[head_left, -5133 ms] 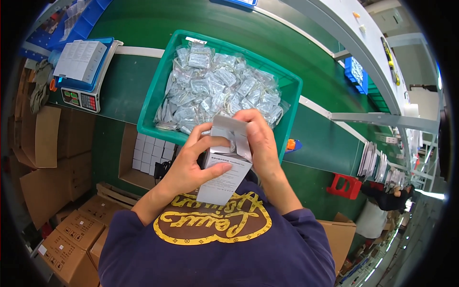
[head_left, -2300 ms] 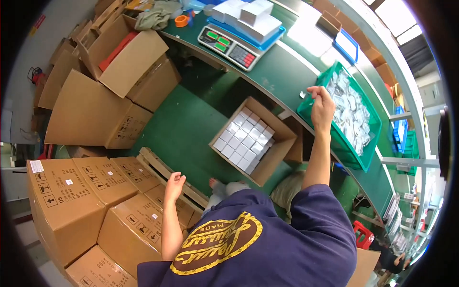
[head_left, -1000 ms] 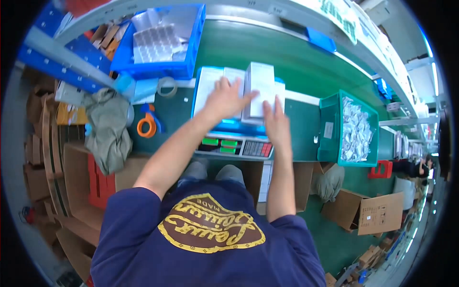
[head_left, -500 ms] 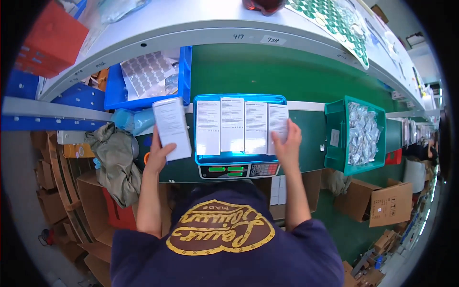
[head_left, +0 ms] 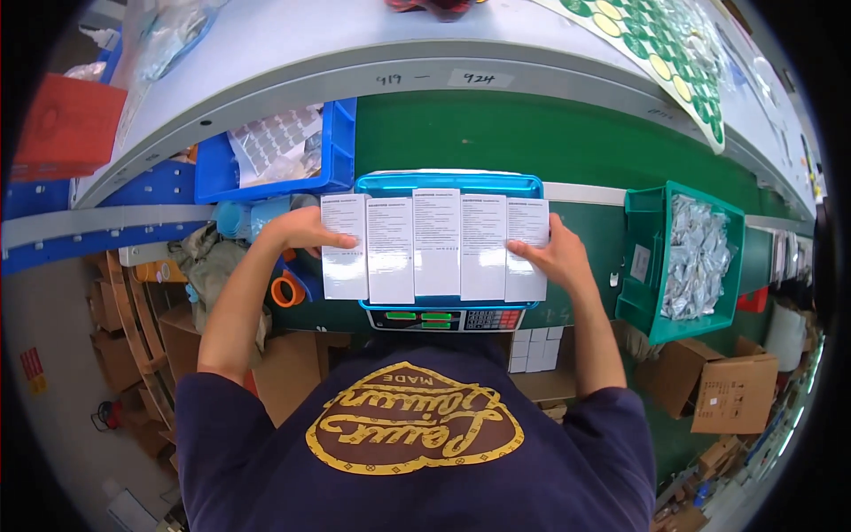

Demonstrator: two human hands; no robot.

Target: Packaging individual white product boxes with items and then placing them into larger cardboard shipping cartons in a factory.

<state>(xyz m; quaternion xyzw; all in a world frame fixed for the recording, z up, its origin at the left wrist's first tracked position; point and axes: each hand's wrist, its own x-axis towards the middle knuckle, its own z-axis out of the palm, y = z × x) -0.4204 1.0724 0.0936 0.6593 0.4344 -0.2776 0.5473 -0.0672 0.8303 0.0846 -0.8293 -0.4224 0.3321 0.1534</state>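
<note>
Several slim white cartons (head_left: 436, 248) with fine dark print stand side by side in a row over the blue tray of a digital scale (head_left: 377, 183). My left hand (head_left: 306, 229) grips the row's left end, thumb across the face of the leftmost carton. At the other end, my right hand (head_left: 557, 253) presses the rightmost carton, its thumb on the front and its fingers round the side. Between them the cartons are squeezed together, with slightly uneven tops. Whether their undersides touch the tray cannot be seen. Below the row the scale's panel (head_left: 443, 320) shows green displays.
A green bin (head_left: 640, 257) of small clear packets stands at the right, a blue bin (head_left: 339, 151) with label sheets at the back left. An orange tape roll (head_left: 287, 289) lies beside my left forearm. A white shelf (head_left: 372, 84) crosses above; an open cardboard box (head_left: 736, 395) sits lower right.
The carton in my left hand has moved right and joined the row's left end. My right hand has closed on the opposite end, and the cartons now sit tightly together.
</note>
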